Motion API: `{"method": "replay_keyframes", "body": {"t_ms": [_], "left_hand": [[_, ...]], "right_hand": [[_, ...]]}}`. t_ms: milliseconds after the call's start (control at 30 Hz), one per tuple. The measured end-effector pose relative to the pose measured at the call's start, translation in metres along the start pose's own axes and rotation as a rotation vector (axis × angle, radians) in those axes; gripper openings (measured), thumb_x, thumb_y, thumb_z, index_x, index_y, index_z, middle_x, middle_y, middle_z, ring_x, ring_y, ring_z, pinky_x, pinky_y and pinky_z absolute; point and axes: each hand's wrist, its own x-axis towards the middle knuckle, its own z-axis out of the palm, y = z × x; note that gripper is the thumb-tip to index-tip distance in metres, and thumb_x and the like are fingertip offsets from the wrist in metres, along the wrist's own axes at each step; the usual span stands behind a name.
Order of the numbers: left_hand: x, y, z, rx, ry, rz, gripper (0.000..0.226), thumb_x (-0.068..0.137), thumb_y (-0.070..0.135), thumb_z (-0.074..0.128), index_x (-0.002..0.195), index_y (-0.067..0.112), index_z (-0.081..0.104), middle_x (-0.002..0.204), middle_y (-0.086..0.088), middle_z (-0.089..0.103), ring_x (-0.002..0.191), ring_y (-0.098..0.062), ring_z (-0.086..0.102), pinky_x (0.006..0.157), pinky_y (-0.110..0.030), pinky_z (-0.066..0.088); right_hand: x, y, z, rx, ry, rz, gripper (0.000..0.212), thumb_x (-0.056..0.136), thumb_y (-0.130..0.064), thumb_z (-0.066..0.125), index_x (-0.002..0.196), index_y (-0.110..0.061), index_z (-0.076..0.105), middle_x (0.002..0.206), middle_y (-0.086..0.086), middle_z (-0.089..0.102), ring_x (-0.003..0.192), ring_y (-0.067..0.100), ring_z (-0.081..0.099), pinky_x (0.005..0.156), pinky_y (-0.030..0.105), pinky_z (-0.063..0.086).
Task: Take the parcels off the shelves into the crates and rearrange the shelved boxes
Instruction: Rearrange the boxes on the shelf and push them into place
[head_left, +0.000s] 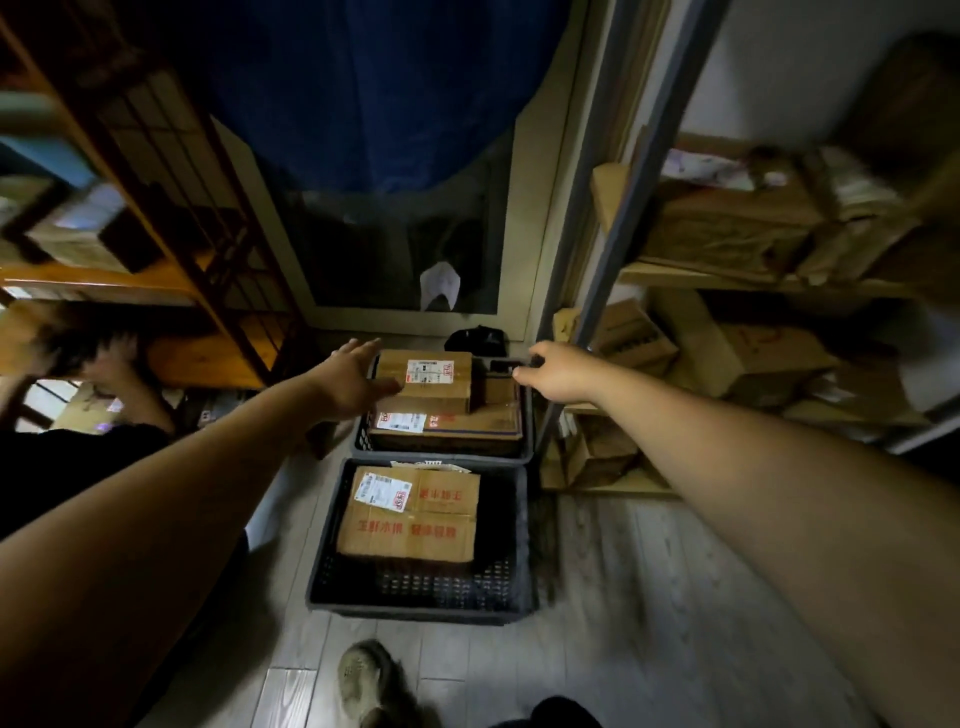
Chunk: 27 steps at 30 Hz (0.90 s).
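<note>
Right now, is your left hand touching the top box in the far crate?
Cannot tell. In the head view the left hand overlaps the left edge of the top box in the far crate, fingers spread, but neither contact nor gap shows plainly.

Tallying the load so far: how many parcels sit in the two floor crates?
3: one in the near crate, a wide one in the far crate, a smaller one stacked on it. More may hide beneath.

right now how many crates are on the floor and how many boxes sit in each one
crates: 2, the near crate and the far crate
boxes in the near crate: 1, the large box
boxes in the far crate: 2 clearly visible, the top box on the wide box; a third may lie beside the top box, too dark to tell
total: 2 crates, 3 boxes
</note>
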Motion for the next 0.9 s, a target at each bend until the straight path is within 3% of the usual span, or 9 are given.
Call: {"method": "replay_keyframes", "body": {"t_ms": [200,567,900], "left_hand": [[-0.059,0.047,-0.005,-0.011,0.049,0.063,0.075,0.091,0.043,0.055,0.151,0.024,0.015,0.159,-0.008,0.008,0.145,-0.029,0.012,0.116,-0.043,0.015],[-0.182,0.088,-0.046,0.000,0.100,0.308,0.071,0.092,0.040,0.054,0.150,0.025,0.015,0.158,-0.006,0.014,0.142,-0.028,0.022,0.114,-0.042,0.021],[-0.278,0.125,-0.082,0.082,0.176,0.469,0.072,0.092,0.046,0.051,0.150,0.029,0.014,0.159,-0.003,0.013,0.144,-0.027,0.018,0.115,-0.045,0.016]], "right_hand": [[-0.071,0.018,-0.045,-0.004,0.061,-0.047,0.062,0.095,-0.042,0.050,0.147,-0.016,0.031,0.151,0.009,0.034,0.135,0.027,0.037,0.106,0.037,0.034],[-0.223,0.018,-0.076,-0.014,0.282,-0.063,0.061,0.093,-0.043,0.051,0.147,-0.021,0.032,0.145,0.006,0.042,0.125,0.023,0.048,0.094,0.035,0.043],[-0.356,0.011,-0.113,-0.095,0.372,-0.109,0.053,0.094,-0.043,0.051,0.141,-0.019,0.042,0.143,0.007,0.045,0.119,0.021,0.049,0.095,0.033,0.039]]}}
